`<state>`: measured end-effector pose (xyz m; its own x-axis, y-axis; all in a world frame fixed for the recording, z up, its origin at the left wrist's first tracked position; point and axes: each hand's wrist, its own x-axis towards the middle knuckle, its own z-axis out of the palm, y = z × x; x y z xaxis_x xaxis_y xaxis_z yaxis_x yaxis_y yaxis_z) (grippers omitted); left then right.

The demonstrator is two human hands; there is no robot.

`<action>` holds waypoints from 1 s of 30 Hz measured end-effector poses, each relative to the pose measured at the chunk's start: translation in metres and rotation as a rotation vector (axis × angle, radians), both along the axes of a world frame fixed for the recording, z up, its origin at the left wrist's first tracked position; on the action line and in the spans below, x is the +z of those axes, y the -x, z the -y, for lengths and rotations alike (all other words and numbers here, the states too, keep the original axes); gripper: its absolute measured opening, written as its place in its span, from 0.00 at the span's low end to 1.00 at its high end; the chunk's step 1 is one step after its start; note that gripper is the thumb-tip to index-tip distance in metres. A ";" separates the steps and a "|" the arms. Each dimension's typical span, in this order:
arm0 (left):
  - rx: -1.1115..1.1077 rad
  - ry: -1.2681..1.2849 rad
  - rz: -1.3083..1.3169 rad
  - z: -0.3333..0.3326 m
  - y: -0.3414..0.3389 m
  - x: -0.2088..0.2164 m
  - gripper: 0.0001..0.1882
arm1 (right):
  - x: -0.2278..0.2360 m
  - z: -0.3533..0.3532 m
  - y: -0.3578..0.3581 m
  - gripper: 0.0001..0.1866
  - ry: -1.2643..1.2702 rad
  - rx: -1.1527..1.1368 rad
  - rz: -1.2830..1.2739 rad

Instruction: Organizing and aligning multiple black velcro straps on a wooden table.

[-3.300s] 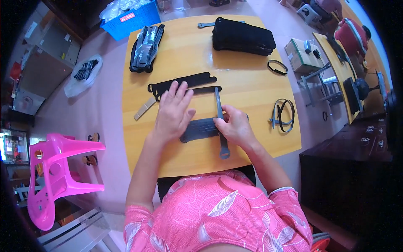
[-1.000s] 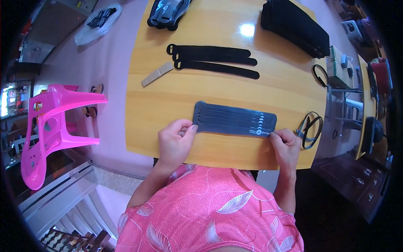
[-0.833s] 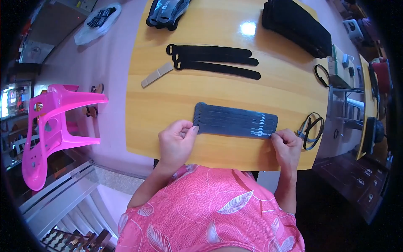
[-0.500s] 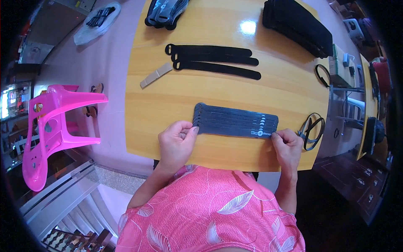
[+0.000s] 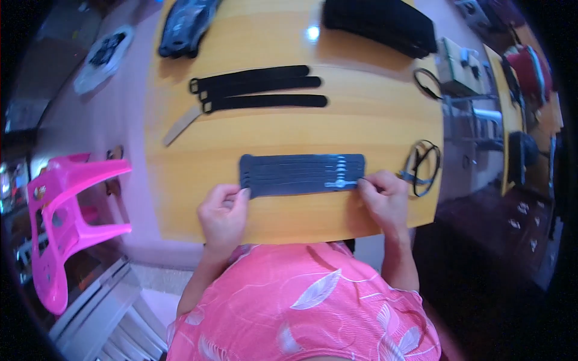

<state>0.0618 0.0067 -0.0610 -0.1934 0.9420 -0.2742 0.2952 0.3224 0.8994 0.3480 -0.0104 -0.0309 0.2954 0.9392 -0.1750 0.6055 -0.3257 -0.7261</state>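
A fan of overlapping black cable straps [image 5: 289, 173] lies near the table's front edge, with pale printing towards its right end. My left hand [image 5: 224, 215] pinches the lower left corner of the fan between thumb and fingers. At the opposite end, the fingertips of my right hand [image 5: 386, 197] are closed on the lower right corner. Farther back, three loose black straps [image 5: 265, 101] with slotted left ends lie side by side. A flat beige strip [image 5: 182, 125] lies slantwise by their slotted ends.
A bundle of dark straps [image 5: 188, 27] sits at the back left of the wooden table [image 5: 180, 198], and a thick black stack [image 5: 379, 25] at the back right. Looped black straps [image 5: 424, 169] lie along the right edge. A pink stool [image 5: 66, 225] is on the floor at left.
My view has swung, so the table and everything on it appear farther left and slightly turned. Both hands keep their pinch on the fan of straps.
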 end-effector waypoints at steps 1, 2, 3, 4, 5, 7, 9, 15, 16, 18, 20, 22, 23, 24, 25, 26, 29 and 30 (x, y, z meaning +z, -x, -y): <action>0.035 0.008 -0.019 0.002 0.002 -0.002 0.04 | -0.002 -0.001 0.000 0.07 0.011 0.001 -0.005; 0.015 0.010 0.004 0.003 0.001 -0.004 0.04 | -0.002 -0.002 0.001 0.07 0.023 0.003 -0.011; 0.018 0.003 -0.015 0.003 0.002 -0.002 0.04 | 0.000 -0.003 0.003 0.07 0.002 0.000 -0.024; 0.023 -0.005 -0.035 0.002 0.003 0.001 0.04 | 0.002 -0.003 0.003 0.07 0.003 -0.014 -0.010; 0.007 0.006 -0.033 0.000 0.001 0.003 0.04 | 0.002 -0.002 0.003 0.07 0.007 -0.024 -0.015; 0.010 0.016 -0.001 -0.002 -0.005 0.009 0.04 | -0.001 0.001 0.001 0.07 0.005 -0.028 -0.026; 0.019 0.025 0.023 -0.003 -0.006 0.010 0.04 | 0.001 0.001 0.000 0.07 -0.004 -0.026 0.003; 0.002 0.016 0.046 -0.003 -0.006 0.009 0.04 | -0.002 0.001 0.002 0.06 -0.056 -0.006 0.063; 0.000 0.018 0.034 -0.003 -0.005 0.008 0.04 | -0.002 0.001 0.003 0.06 -0.079 -0.004 0.080; -0.001 0.019 0.021 -0.003 -0.005 0.007 0.04 | -0.002 0.001 0.005 0.05 -0.093 0.001 0.094; 0.012 0.026 0.043 -0.004 -0.006 0.009 0.04 | -0.002 0.001 0.006 0.05 -0.107 0.005 0.109; 0.012 0.027 0.044 -0.005 -0.006 0.010 0.04 | -0.002 0.002 0.007 0.04 -0.105 -0.002 0.127; 0.012 0.030 0.045 -0.005 -0.007 0.010 0.04 | -0.002 0.001 0.007 0.04 -0.105 -0.001 0.126; 0.014 0.030 0.044 -0.005 -0.006 0.010 0.04 | -0.002 0.001 0.008 0.04 -0.105 -0.006 0.127; 0.007 0.031 0.037 -0.004 -0.005 0.010 0.03 | -0.001 0.001 0.009 0.03 -0.104 -0.010 0.126; 0.001 0.033 0.029 -0.004 -0.004 0.010 0.03 | -0.001 0.001 0.009 0.03 -0.104 -0.008 0.124; -0.006 0.024 0.035 -0.003 -0.001 0.005 0.03 | 0.000 0.001 0.010 0.03 -0.106 -0.007 0.132; -0.002 0.023 0.030 -0.003 -0.001 0.005 0.03 | -0.002 0.001 0.011 0.04 -0.111 -0.024 0.113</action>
<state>0.0630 0.0098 -0.0564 -0.1830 0.9357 -0.3016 0.2687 0.3427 0.9002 0.3374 -0.0114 -0.0333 0.3301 0.9433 -0.0344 0.6786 -0.2625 -0.6860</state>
